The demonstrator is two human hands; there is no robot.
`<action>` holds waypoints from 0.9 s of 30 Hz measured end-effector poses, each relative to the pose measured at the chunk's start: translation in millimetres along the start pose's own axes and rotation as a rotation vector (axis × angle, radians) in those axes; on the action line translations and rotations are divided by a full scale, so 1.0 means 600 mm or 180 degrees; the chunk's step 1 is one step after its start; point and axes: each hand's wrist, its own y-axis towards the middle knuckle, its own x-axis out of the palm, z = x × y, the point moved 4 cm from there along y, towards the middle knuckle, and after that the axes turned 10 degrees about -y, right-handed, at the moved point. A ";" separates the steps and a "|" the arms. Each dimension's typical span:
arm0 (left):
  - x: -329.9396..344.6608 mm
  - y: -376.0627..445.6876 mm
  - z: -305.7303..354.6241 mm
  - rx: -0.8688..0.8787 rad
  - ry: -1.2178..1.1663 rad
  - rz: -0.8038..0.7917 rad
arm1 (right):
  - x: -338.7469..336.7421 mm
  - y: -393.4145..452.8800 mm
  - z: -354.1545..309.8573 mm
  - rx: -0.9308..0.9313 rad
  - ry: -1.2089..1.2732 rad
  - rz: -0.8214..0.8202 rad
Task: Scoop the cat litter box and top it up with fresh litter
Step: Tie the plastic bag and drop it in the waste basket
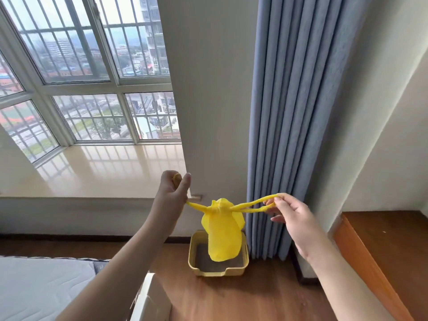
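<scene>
The bag [222, 232] is bright yellow, the litter box [194, 267] paler yellow with grey litter [203, 260]; curtain [289, 112] blue, floor [231, 297] brown wood.

wooden floor [266, 297] under a yellow litter box [240, 268] beside the blue curtain [289, 135]

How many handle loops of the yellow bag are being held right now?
2. One handle loop runs left into the left hand, which grips it. The other handle loop stretches right to the right hand, pinched at its fingertips. The yellow bag hangs between them.
</scene>
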 end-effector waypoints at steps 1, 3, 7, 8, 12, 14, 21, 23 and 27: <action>0.002 -0.011 0.004 0.0297 0.0590 -0.0188 | 0.006 -0.006 -0.007 -0.0023 0.0090 -0.0067; 0.007 -0.038 0.000 0.0788 0.1459 -0.0659 | 0.017 -0.017 -0.019 0.0004 0.0438 -0.0162; 0.003 -0.088 -0.025 0.1327 0.2532 -0.1106 | 0.048 -0.049 -0.055 -0.0047 0.0839 -0.0531; 0.000 -0.098 -0.031 0.1270 0.2809 -0.1193 | 0.056 -0.059 -0.066 -0.0093 0.0857 -0.0607; -0.017 -0.123 -0.042 0.0757 0.3714 -0.1547 | 0.080 -0.093 -0.104 -0.0261 0.0740 -0.0636; -0.028 -0.130 -0.031 0.0944 0.3798 -0.1520 | 0.089 -0.106 -0.113 -0.0312 0.0633 -0.0549; -0.114 -0.177 0.015 0.1879 0.3614 -0.1207 | 0.146 -0.186 -0.164 -0.1028 -0.0904 0.0207; -0.145 -0.196 0.038 0.2121 0.3571 -0.1033 | 0.186 -0.226 -0.182 -0.1278 -0.1231 0.0116; -0.202 -0.235 0.068 0.2381 0.3764 -0.0818 | 0.273 -0.316 -0.198 -0.1350 -0.1812 -0.0418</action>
